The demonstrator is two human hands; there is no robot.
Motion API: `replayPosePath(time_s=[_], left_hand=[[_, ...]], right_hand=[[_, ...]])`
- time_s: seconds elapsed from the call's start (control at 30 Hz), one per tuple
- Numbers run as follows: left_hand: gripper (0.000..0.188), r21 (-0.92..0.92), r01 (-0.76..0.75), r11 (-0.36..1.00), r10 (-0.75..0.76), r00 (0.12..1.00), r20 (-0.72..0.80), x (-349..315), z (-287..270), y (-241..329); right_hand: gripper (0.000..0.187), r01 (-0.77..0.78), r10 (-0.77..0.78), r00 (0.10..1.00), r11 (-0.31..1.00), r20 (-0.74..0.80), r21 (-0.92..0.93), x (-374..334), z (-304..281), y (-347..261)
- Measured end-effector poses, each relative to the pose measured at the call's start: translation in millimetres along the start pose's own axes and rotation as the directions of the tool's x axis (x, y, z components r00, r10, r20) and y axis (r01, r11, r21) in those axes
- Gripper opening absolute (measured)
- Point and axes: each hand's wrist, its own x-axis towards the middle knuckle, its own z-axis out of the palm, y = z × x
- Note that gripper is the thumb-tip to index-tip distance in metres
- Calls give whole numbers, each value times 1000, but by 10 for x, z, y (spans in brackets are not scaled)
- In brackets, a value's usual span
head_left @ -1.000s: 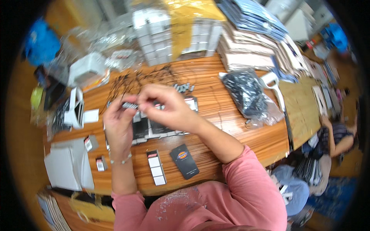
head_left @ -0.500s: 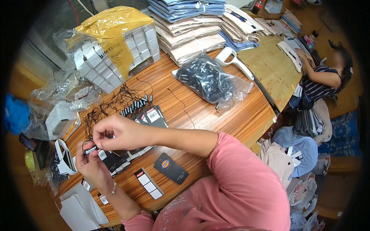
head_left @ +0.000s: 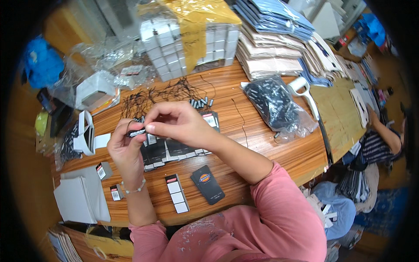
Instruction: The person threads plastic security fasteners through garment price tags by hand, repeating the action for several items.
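Observation:
My left hand (head_left: 124, 148) holds a small black hang-tag string seal (head_left: 136, 132) with white lettering between thumb and fingers. At the seal's right end, my right hand (head_left: 181, 124) pinches with thumb and forefinger; any cord in that pinch is hidden. Below the hands, dark hang tags (head_left: 155, 153) lie in overlapping rows, some with white barcode stickers. Behind them spread black cords (head_left: 161, 92) with small seals (head_left: 200, 103) at their ends. Nearer me are a fanned pile of dark tags (head_left: 210, 187) and a tag block with white panels (head_left: 177, 196).
A clear bag of black string seals (head_left: 277, 102) and a white handheld tool (head_left: 305, 94) lie to the right. Behind stand taped white boxes (head_left: 170, 48) and folded garments (head_left: 266, 65). White sheets (head_left: 76, 198) lie at left. Another person's arm (head_left: 386, 133) shows at far right.
The view has swung, so the table's things sit farther right and tilted differently. Both hands stay together at the seal; my right hand now pinches right beside it, its fingers more visible.

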Motion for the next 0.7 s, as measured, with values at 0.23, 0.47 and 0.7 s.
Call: replayPosePath(time_s=[0.23, 0.47, 0.7], left_hand=[[21, 124, -23, 992, 9, 993, 115, 57, -50, 99], [18, 18, 165, 986, -164, 949, 267, 93, -198, 146], [16, -115, 206, 972, -180, 962, 204, 85, -123, 152]], right_hand=[[12, -48, 46, 999, 992, -29, -114, 1, 21, -52], [8, -112, 120, 992, 974, 28, -196, -26, 19, -26], [9, -119, 115, 993, 981, -33, -151, -27, 21, -11]])
